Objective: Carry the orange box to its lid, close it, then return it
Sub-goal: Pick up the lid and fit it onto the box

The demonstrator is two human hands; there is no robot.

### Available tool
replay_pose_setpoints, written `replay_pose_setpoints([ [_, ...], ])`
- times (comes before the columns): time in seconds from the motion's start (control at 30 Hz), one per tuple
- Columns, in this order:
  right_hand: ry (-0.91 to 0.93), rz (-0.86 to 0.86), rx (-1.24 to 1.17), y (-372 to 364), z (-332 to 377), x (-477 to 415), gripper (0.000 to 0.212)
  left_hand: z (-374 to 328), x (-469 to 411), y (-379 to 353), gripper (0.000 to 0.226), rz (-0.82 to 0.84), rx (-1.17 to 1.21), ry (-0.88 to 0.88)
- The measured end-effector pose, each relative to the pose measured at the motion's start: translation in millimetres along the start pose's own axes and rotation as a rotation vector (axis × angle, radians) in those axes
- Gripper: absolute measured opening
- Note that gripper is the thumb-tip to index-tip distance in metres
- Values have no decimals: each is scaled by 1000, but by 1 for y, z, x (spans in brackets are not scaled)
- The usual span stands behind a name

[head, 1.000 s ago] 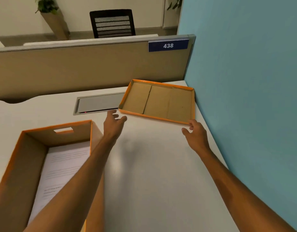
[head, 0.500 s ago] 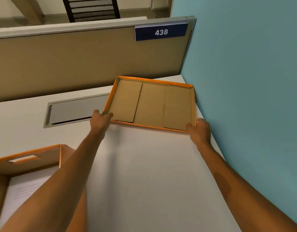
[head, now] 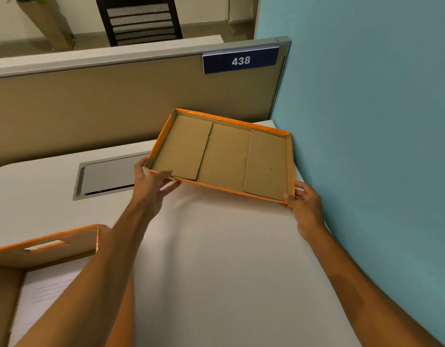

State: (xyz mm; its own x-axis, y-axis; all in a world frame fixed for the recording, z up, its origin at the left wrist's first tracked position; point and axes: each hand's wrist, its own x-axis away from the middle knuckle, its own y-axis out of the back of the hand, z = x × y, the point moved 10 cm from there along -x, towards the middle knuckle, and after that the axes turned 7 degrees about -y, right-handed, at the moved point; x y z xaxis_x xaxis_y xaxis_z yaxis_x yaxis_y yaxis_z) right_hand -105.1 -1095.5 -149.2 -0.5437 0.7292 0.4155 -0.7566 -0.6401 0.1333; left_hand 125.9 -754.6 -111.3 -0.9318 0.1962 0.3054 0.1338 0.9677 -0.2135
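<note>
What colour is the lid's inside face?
Plain brown cardboard inside the lid, with an orange rim; head view.

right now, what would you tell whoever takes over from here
Left hand: gripping the lid's near left corner.
Right hand: gripping its near right corner.
Lid: upside down, near edge raised off the desk.
Orange box: open, papers inside, at the desk's near left.
Done: box beside lid.
Left: flip lid, close box, carry it back.
</note>
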Motion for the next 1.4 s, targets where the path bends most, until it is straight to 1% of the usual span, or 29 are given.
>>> replay_pose_setpoints([
  [0.1,33,50,-80,1,8,20,40,-12,21,-8,85,58,73,-55],
  [0.23,71,103,-133,10,12,44,38,-28,52,-5,85,40,97,-122],
  [0.3,67,89,-109,18,14,55,38,-36,70,-4,84,42,97,-144],
  [0.37,119,-51,56,36,19,68,42,-44,87,-3,83,33,89,-173],
  [0.4,198,-145,176,45,28,80,43,-48,96,-2,83,27,90,-187],
  [0.43,324,-216,291,50,41,96,43,-52,105,-2,84,19,90,-199],
  [0.47,469,-239,384,48,53,115,44,-56,114,-1,84,12,90,-212],
  [0.5,596,-210,464,40,62,133,46,-60,124,-1,84,6,86,-226],
  [0.57,768,-85,642,19,65,163,58,-68,146,-2,85,-3,77,-251],
  [0.63,879,-22,815,7,59,190,67,-78,175,-2,85,-8,70,-285],
  [0.67,906,-20,871,2,55,195,67,-82,183,-2,85,-14,72,-293],
  [0.77,971,-65,908,3,54,217,52,-96,213,-1,84,-23,58,-319],
  [0.87,1069,-119,839,15,58,248,33,-113,249,3,82,-27,28,-371],
  [0.97,1136,-153,751,27,62,279,24,-134,282,5,84,-23,-21,-444],
  [1.07,1129,-154,679,34,68,299,23,-157,308,3,92,-3,-35,-516],
  [1.17,1003,-64,523,37,72,311,23,-167,326,-5,95,63,-92,-552],
  [1.23,867,10,414,39,75,317,21,-156,335,-7,93,99,-164,-524],
  [1.3,733,75,358,38,77,321,21,-136,341,-2,94,119,-220,-461],
  [1.4,592,151,257,37,80,329,21,-105,347,14,97,155,-311,-367],
])
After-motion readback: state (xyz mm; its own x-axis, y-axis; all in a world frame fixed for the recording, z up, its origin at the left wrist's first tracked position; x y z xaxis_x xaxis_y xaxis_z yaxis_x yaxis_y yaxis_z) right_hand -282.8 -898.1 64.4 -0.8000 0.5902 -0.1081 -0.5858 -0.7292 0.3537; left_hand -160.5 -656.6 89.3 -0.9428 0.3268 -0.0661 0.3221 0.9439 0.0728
